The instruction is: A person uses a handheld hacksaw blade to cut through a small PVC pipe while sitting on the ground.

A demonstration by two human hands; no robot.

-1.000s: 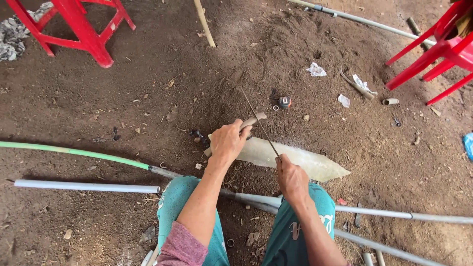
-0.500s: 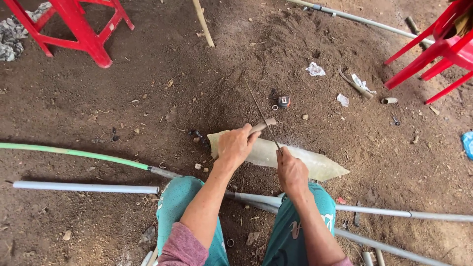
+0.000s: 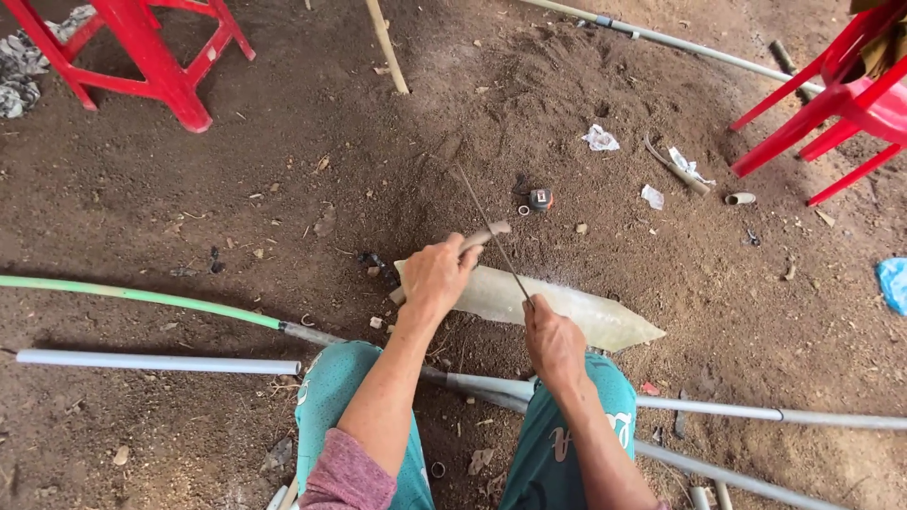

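Observation:
I sit on bare earth with my knees in teal trousers at the bottom of the view. My left hand (image 3: 436,276) grips a short grey pipe piece (image 3: 486,235) that lies on a pale translucent plastic sheet (image 3: 576,312). My right hand (image 3: 554,340) holds the near end of a thin saw blade (image 3: 491,231). The blade slants up and away to the left, crossing the pipe piece just beyond my left fingers.
Long grey pipes (image 3: 756,413) run under my legs, with a white pipe (image 3: 156,362) and a green hose (image 3: 132,296) at left. Red stools stand at top left (image 3: 142,52) and top right (image 3: 831,94). A small tape measure (image 3: 539,199), paper scraps and pipe offcuts lie beyond.
Both hands have stayed on the pipe piece and blade. The blade has slid back and forth across the pipe, and the view has shifted slightly.

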